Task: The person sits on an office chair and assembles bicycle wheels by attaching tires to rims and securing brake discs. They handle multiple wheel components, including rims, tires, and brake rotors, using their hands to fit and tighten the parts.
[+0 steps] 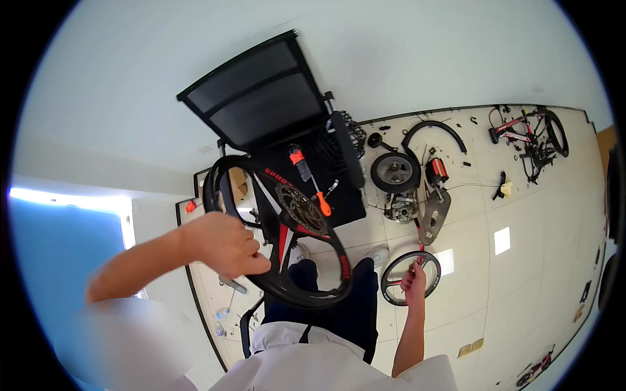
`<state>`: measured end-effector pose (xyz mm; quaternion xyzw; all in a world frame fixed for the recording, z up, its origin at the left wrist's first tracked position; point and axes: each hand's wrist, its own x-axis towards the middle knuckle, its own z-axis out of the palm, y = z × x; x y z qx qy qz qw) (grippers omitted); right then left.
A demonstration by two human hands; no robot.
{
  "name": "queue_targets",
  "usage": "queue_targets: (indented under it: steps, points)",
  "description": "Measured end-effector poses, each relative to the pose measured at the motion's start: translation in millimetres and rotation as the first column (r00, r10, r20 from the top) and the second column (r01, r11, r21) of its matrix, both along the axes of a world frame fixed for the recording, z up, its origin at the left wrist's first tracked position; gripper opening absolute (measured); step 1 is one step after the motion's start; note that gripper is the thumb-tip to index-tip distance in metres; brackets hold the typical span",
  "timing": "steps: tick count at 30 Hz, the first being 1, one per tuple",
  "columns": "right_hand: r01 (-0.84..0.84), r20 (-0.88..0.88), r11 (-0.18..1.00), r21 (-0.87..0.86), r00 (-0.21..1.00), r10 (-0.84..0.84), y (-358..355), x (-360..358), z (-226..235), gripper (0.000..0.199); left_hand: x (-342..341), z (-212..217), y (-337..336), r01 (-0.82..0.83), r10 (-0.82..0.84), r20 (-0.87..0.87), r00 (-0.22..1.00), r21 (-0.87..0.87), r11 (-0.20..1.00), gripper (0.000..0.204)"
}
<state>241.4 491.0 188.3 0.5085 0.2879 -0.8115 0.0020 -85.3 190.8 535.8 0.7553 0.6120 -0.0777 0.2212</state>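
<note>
My left hand (228, 246) is closed round the edge of a black spoked bicycle wheel (306, 298) with red and white markings. The wheel is tilted above my lap, and a metal brake disc (298, 207) sits at its hub. My right hand (413, 284) is held out to the right with its fingers drawn together. What they hold, if anything, is too small to make out. Behind that hand, a smaller black wheel with red spokes (386, 293) appears on the floor; whether the hand touches it, I cannot tell.
Ahead stands a black mesh chair (254, 91), its seat bearing an orange-handled screwdriver (324, 204) and a red-and-black item (299, 163). To the right on the tiled floor lie a grey-hubbed wheel (395, 172), a curved black piece (435, 124), a partly dismantled red-and-black bicycle (521, 135) and small parts.
</note>
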Motion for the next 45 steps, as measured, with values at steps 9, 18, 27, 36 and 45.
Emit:
queue_targets:
  steps: [9,18,27,36,45]
  points:
    - [-0.192,-0.188,0.981,-0.041,0.965,0.181,-131,-101,-44,0.025,-60,-116,-96,0.207,-0.208,0.042,0.977,0.026,0.978,0.016]
    - [-0.306,-0.247,0.948,-0.089,0.929,0.277,-195,-154,-130,0.027,-81,-168,-136,0.244,-0.248,-0.032,0.968,-0.083,0.966,0.024]
    - [-0.330,-0.371,0.944,-0.016,0.878,0.301,-219,-180,-151,0.024,-69,-194,-172,0.176,-0.159,-0.218,0.963,0.059,0.983,0.025]
    - [-0.462,-0.379,0.804,0.373,0.715,0.587,-280,-234,-96,0.028,24,-225,-200,0.121,0.000,-0.293,0.956,0.393,0.912,0.013]
    - [-0.335,-0.196,0.467,0.818,0.602,0.774,-325,-228,-108,0.030,155,-270,-214,0.055,0.142,-0.303,0.942,0.559,0.828,0.014]
